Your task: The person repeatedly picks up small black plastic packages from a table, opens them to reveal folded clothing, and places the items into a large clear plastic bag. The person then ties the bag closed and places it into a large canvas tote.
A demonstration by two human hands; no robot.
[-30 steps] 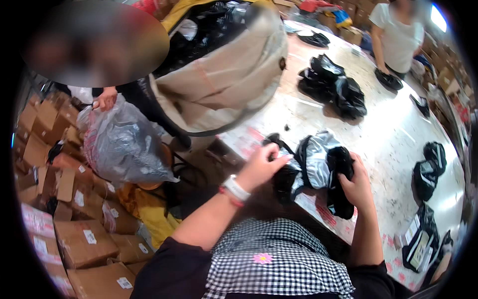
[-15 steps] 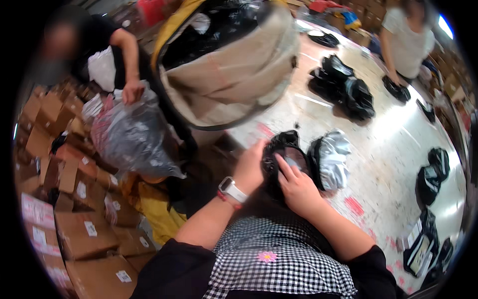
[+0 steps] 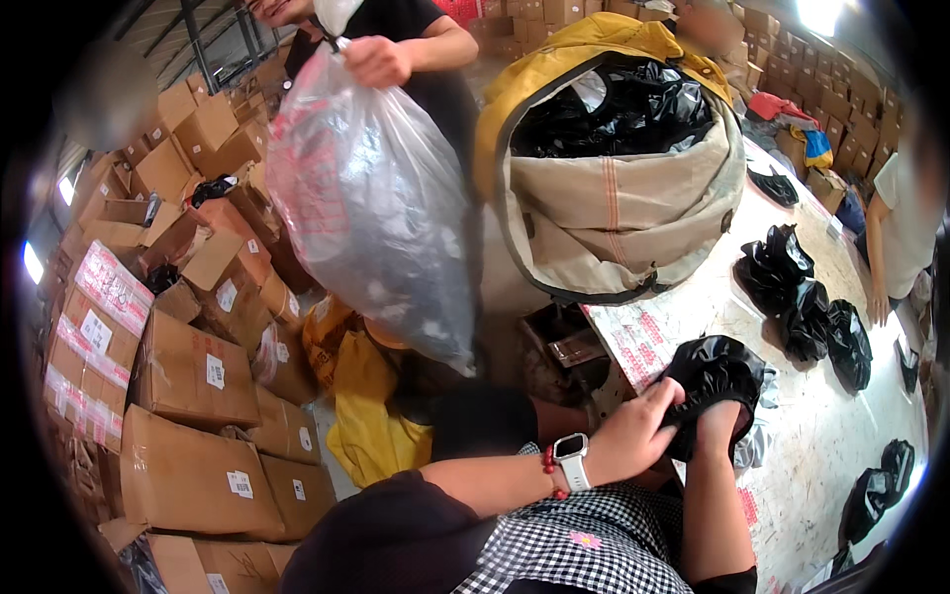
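Black cover (image 3: 711, 362), rim apparently pinched by left hand (image 3: 635, 428), hides how right hand (image 3: 719, 428) grips, near table edge (image 3: 621, 345).

Head cam, left unit of the side-by-side fisheye pair. Sits at the wearer's head, looks down and forward past the lap. Checked apron (image 3: 594, 564) is close to the lens at the bottom edge. Left hand (image 3: 633, 436) and right hand (image 3: 720, 424) are near, below and right of centre. Frame centre lands by the right edge of the clear bag (image 3: 371, 208). Table (image 3: 816, 436) takes the right side, cardboard boxes (image 3: 193, 460) the left. Far end reaches a ceiling light (image 3: 819, 14). Round black border, straight edges bow.
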